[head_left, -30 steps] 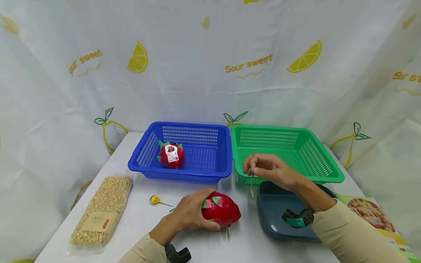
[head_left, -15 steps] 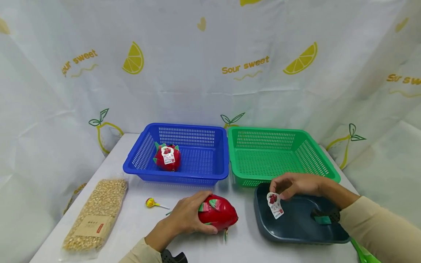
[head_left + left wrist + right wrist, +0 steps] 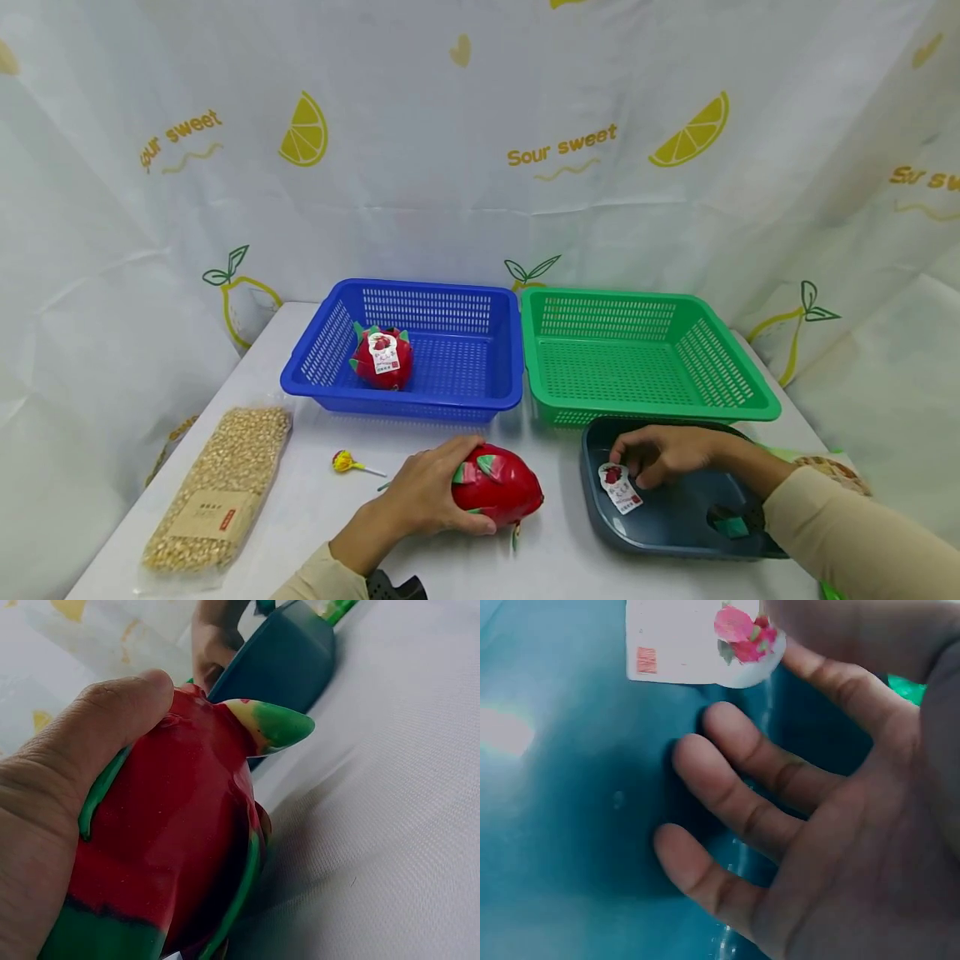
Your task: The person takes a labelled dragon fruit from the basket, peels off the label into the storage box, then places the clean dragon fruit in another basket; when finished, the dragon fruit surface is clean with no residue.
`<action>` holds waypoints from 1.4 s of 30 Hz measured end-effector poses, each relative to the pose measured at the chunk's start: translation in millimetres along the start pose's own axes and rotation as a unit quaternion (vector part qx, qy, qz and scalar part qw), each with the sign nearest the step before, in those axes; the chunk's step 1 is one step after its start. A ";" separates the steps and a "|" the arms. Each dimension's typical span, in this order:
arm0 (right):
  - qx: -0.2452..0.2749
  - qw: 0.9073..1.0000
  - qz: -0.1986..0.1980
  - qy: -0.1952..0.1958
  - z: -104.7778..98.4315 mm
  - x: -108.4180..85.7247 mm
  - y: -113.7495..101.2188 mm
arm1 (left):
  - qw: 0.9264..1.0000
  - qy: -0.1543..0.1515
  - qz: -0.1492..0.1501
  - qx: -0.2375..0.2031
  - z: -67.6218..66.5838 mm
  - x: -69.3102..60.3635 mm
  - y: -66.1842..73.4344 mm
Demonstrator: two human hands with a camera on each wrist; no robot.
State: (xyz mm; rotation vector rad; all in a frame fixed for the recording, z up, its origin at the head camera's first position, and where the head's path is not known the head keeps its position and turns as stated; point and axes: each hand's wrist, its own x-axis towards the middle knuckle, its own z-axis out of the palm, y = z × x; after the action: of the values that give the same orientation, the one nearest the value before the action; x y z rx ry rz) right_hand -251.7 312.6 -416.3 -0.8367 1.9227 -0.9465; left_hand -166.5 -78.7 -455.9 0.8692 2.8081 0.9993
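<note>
Near dragon fruit [image 3: 504, 485] partly hidden under left hand [image 3: 423, 496]; right end of tray [image 3: 663, 527] behind sleeve [image 3: 855, 529]; tag [image 3: 621, 490] print illegibly small.

On the surface [image 3: 555, 558], left of the tray [image 3: 652, 529], lie a dragon fruit [image 3: 504, 485], then a lollipop [image 3: 344, 461], then a bag of kernels [image 3: 225, 458]; a packet [image 3: 828, 468] lies to the tray's right. Behind the tray stands a basket [image 3: 607, 367], and behind-left a second basket [image 3: 453, 362] with another dragon fruit [image 3: 384, 380] inside. A tag [image 3: 621, 490] is within the tray's left end.
</note>
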 end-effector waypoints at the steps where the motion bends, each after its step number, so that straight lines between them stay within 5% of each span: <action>1: -0.013 1.000 -0.007 0.003 1.2 0.7 0.5 | 1.000 0.001 0.000 0.001 0.1 0.0 0.0; 8: -0.123 0.990 -0.056 0.038 11.2 6.7 1.1 | 1.000 0.002 0.000 0.002 0.1 0.4 0.1; 17: -0.245 0.966 -0.017 0.079 19.8 14.5 3.3 | 1.000 0.000 -0.008 0.003 -0.9 -1.1 0.6; 24: -0.224 0.968 0.027 0.107 19.4 12.4 -4.2 | 1.000 -0.003 -0.011 0.003 -0.6 0.0 1.7; 37: -0.118 0.988 -0.007 0.104 -1.1 -41.7 -57.0 | 1.000 0.001 -0.010 0.008 1.0 -1.2 2.5; 42: -0.132 0.974 -0.059 0.174 -9.4 -69.8 -73.7 | 1.000 0.004 -0.011 0.011 0.5 -1.4 1.7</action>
State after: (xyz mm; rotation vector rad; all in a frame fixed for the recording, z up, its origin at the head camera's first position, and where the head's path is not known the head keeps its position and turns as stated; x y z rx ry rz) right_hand -214.0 335.4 -324.4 -0.9983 2.3620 -0.9708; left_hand -164.4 -78.1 -455.5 0.8373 2.8346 0.9722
